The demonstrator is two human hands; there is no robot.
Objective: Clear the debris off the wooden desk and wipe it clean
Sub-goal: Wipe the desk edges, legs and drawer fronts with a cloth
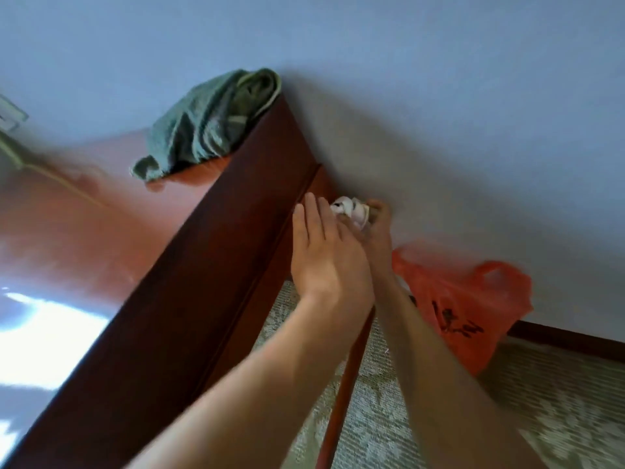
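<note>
My left hand lies flat, fingers straight; my right hand grasps crumpled paper at 1 o'clock off the desk edge.

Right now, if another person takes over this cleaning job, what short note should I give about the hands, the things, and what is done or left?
Left hand: open, fingers straight, past the desk edge, cupped beside the white debris.
Right hand: mostly hidden behind the left; it seems to hold the crumpled white debris from the far side.
Green towel: bunched on the far corner of the wooden desk, not yet used.
Orange plastic bag: on the floor by the wall, below the hands.
Done: debris is off the desk.
Left: drop it, probably into the bag; wipe the desk.
</note>
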